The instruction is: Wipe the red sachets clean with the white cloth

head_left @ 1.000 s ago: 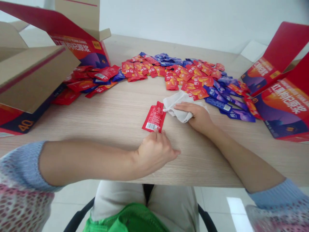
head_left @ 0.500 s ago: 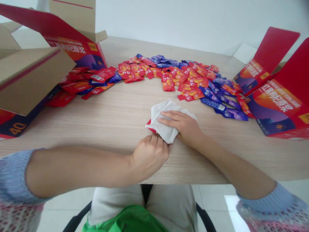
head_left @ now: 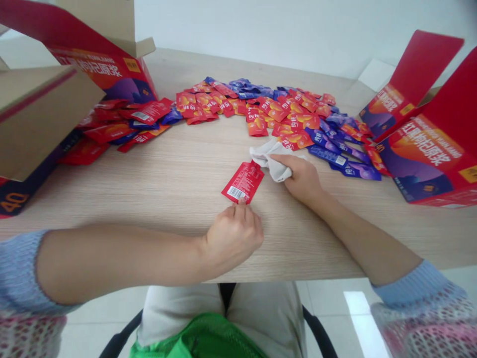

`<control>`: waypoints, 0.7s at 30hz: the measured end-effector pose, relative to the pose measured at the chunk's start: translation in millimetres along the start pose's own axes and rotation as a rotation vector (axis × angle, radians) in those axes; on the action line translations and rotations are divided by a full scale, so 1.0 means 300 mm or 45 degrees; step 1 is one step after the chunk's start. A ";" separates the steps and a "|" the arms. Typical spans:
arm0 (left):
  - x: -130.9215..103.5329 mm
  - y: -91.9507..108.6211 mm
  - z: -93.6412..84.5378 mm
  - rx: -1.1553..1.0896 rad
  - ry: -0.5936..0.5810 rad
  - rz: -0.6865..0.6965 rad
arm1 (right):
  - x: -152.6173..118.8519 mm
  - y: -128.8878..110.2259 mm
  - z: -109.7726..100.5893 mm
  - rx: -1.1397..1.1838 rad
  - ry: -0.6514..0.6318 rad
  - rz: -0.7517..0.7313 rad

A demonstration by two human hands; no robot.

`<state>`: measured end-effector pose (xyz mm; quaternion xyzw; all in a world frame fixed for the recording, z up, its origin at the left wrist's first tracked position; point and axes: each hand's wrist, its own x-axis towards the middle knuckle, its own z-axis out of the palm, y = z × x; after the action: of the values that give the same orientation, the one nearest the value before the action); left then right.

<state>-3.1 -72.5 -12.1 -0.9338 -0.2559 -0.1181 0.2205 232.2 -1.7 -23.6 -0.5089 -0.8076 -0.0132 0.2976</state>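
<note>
A red sachet (head_left: 244, 182) lies flat on the table with its printed back and barcode facing up. My left hand (head_left: 235, 233) is closed at its near edge, fingers pinching that end. In my right hand (head_left: 302, 178) is a bunched white cloth (head_left: 276, 164), whose left part touches the sachet's far top end. The fingers of my right hand are wrapped into the cloth and partly hidden by it.
Across the back of the table spreads a heap of red and blue sachets (head_left: 261, 107). Open red cartons stand at the left (head_left: 108, 74) and right (head_left: 428, 154). More sachets (head_left: 112, 127) lie beside the left cartons.
My right hand has drawn the cloth up and away from me, uncovering the red sachet. It was spread flat over the sachet before. My left hand stays at the near edge.
</note>
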 end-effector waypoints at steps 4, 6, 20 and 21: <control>-0.006 0.005 0.011 0.012 0.073 -0.015 | -0.018 -0.050 -0.020 0.222 0.111 -0.079; -0.004 0.008 0.014 0.018 0.085 -0.014 | -0.025 -0.094 -0.030 0.302 0.055 -0.183; -0.004 0.005 0.013 0.069 0.064 0.039 | 0.033 -0.039 0.035 0.307 -0.345 -0.475; -0.005 0.005 0.014 0.074 0.052 0.046 | 0.037 -0.019 0.035 0.270 -0.317 -0.435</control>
<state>-3.0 -72.4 -16.9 -0.9289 -0.2378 -0.1256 0.2547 219.3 8.1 -24.9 -0.3282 -0.9094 0.0843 0.2412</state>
